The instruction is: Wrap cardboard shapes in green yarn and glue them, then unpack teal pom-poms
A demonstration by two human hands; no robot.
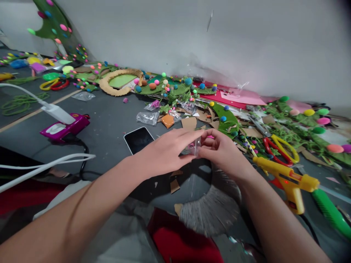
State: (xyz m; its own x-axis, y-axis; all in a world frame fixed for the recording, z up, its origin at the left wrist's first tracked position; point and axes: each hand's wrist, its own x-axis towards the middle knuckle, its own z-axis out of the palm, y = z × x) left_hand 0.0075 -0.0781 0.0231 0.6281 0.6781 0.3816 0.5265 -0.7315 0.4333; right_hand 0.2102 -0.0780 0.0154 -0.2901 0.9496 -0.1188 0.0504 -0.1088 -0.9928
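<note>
A small clear plastic bag [195, 147] with bits of pink showing in it sits between my two hands. My left hand [171, 148] is closed on its left side, thumb below and fingers above. From the right, my right hand [222, 148] grips the bag with curled fingers. Under the right wrist lies a curved piece wrapped in grey yarn [211, 208], with cardboard showing at its end. A phone [139, 140] with a dark screen lies beside my left hand. Small cardboard scraps [174, 185] are on the dark table below the hands.
At right, a yellow glue gun [285, 179] with a lit red light lies near red-and-yellow scissors [281, 148] and a green-handled tool [331, 213]. A purple power adapter [65, 128] with cables stands left. A tan ring [109, 82] and pompom-covered green pieces line the wall.
</note>
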